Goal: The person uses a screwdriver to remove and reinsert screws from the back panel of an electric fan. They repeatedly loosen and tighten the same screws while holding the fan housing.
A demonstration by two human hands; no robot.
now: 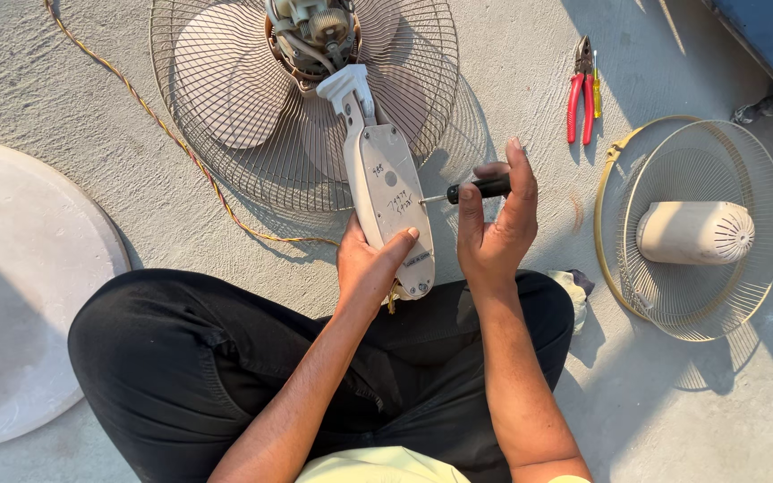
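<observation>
I sit cross-legged on a concrete floor with a dismantled wall fan in front of me. My left hand grips the lower end of the fan's grey oblong base housing, thumb on its face. My right hand holds a black-handled screwdriver sideways, its metal tip touching the right edge of the housing. The housing joins a white neck up to the exposed motor, which lies on the wire guard with the beige blades.
Red-handled pliers with a yellow tool beside them lie at the upper right. A second wire guard with a beige motor cover rests to the right. A twisted yellow-red cord runs across the floor. A large pale disc lies left. A rag sits by my knee.
</observation>
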